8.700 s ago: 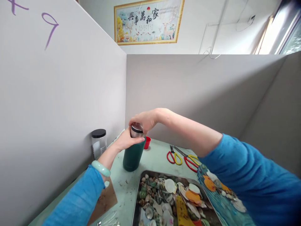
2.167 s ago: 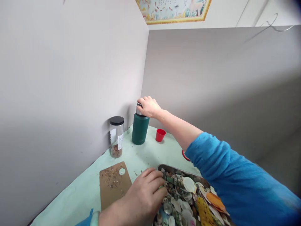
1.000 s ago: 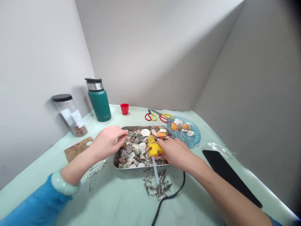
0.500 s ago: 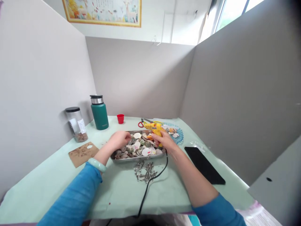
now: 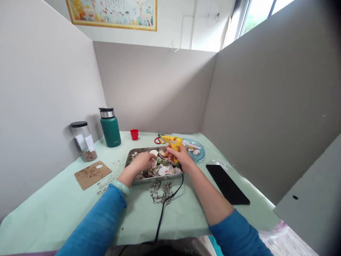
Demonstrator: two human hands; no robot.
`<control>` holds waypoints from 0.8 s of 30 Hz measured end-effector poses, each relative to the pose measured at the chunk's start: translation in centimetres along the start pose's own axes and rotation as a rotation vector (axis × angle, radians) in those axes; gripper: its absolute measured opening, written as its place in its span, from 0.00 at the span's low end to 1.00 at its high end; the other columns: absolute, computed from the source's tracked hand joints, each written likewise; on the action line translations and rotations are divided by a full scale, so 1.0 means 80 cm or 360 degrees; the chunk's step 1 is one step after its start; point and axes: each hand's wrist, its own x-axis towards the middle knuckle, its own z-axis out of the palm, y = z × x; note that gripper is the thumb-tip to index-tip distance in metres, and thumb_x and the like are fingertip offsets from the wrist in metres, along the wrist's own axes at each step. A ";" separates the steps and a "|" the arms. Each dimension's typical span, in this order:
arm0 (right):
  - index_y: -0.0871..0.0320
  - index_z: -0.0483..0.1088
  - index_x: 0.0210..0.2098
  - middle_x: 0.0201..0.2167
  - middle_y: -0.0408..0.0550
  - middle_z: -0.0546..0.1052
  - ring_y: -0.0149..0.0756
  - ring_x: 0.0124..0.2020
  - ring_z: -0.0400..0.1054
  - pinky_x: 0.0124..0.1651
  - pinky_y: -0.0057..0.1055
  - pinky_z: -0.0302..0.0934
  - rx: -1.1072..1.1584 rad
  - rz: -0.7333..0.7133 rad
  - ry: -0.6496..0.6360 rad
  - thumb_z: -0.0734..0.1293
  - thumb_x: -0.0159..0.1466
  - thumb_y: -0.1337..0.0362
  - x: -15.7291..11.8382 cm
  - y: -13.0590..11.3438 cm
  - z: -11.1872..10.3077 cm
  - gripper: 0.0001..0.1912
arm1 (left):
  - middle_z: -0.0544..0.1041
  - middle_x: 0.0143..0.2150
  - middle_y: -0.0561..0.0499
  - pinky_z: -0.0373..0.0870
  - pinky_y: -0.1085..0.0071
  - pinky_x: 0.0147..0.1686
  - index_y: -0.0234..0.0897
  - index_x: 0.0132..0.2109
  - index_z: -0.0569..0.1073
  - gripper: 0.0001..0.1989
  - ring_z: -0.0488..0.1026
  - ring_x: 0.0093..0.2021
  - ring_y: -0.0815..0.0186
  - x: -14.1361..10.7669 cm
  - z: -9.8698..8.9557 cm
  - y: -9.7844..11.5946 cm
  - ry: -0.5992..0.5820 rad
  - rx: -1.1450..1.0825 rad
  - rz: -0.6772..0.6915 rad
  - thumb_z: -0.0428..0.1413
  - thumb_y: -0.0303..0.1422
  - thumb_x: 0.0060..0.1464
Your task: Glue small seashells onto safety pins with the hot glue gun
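Note:
A metal tray (image 5: 149, 180) full of shells and white discs lies at the middle of the table. Over its left part is my left hand (image 5: 143, 161), fingers bent down among the shells; whether they pinch one is hidden. My right hand (image 5: 182, 157) is wrapped round the handle of a yellow glue gun (image 5: 172, 140), held above the tray's right side with its nozzle to the left. The gun's black cord (image 5: 163, 209) runs down to the front edge. Metal clips (image 5: 161, 193) lie in a heap in front of the tray.
On the left stand a green bottle (image 5: 110, 131) and a clear jar (image 5: 86, 144), near a brown card (image 5: 92, 174) and more metal pieces (image 5: 103, 185). A red cup (image 5: 134, 134), scissors (image 5: 157, 140) and a blue plate (image 5: 201, 154) are behind. A black slab (image 5: 227, 185) lies right.
My left hand has moved right, deeper over the shells, uncovering the tray's left end and metal pieces by the card. The glue gun has tilted and risen slightly. The whole view has shifted a little.

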 end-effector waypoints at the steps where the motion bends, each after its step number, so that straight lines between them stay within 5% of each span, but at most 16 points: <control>1: 0.58 0.67 0.37 0.26 0.44 0.74 0.26 0.19 0.64 0.17 0.22 0.55 -0.0013 0.0002 -0.0013 0.69 0.52 0.55 -0.001 0.003 0.000 0.17 | 0.79 0.40 0.44 0.65 0.69 0.43 0.40 0.39 0.78 0.14 0.74 0.41 0.58 0.000 0.002 0.000 -0.0002 0.0008 0.0017 0.50 0.29 0.48; 8: 0.59 0.68 0.38 0.26 0.44 0.74 0.25 0.18 0.62 0.16 0.21 0.52 -0.0104 -0.0033 -0.0054 0.69 0.53 0.57 -0.005 0.010 0.000 0.16 | 0.78 0.32 0.46 0.67 0.67 0.38 0.37 0.33 0.74 0.07 0.74 0.36 0.59 -0.004 -0.002 -0.011 0.0217 -0.0122 -0.0100 0.52 0.29 0.47; 11: 0.58 0.67 0.38 0.24 0.42 0.73 0.26 0.17 0.61 0.17 0.22 0.53 -0.0114 -0.0087 0.0031 0.69 0.52 0.57 -0.004 0.012 0.000 0.17 | 0.76 0.25 0.49 0.70 0.67 0.35 0.36 0.31 0.68 0.03 0.75 0.31 0.62 -0.009 -0.009 -0.010 0.0347 -0.0766 -0.0305 0.54 0.31 0.47; 16: 0.58 0.67 0.37 0.20 0.39 0.69 0.28 0.18 0.61 0.18 0.23 0.54 -0.0251 -0.0155 0.0077 0.69 0.51 0.58 -0.007 0.010 0.007 0.16 | 0.74 0.24 0.52 0.73 0.68 0.33 0.36 0.31 0.62 0.12 0.78 0.30 0.62 -0.022 -0.014 0.016 0.0236 -0.1882 -0.0402 0.59 0.29 0.43; 24: 0.58 0.66 0.33 0.19 0.38 0.67 0.26 0.18 0.58 0.21 0.24 0.54 -0.0320 -0.0191 0.0106 0.68 0.53 0.58 -0.012 0.006 0.022 0.13 | 0.75 0.25 0.51 0.73 0.70 0.30 0.36 0.33 0.62 0.14 0.78 0.31 0.62 -0.034 -0.009 0.044 0.0102 -0.1885 -0.0316 0.61 0.31 0.44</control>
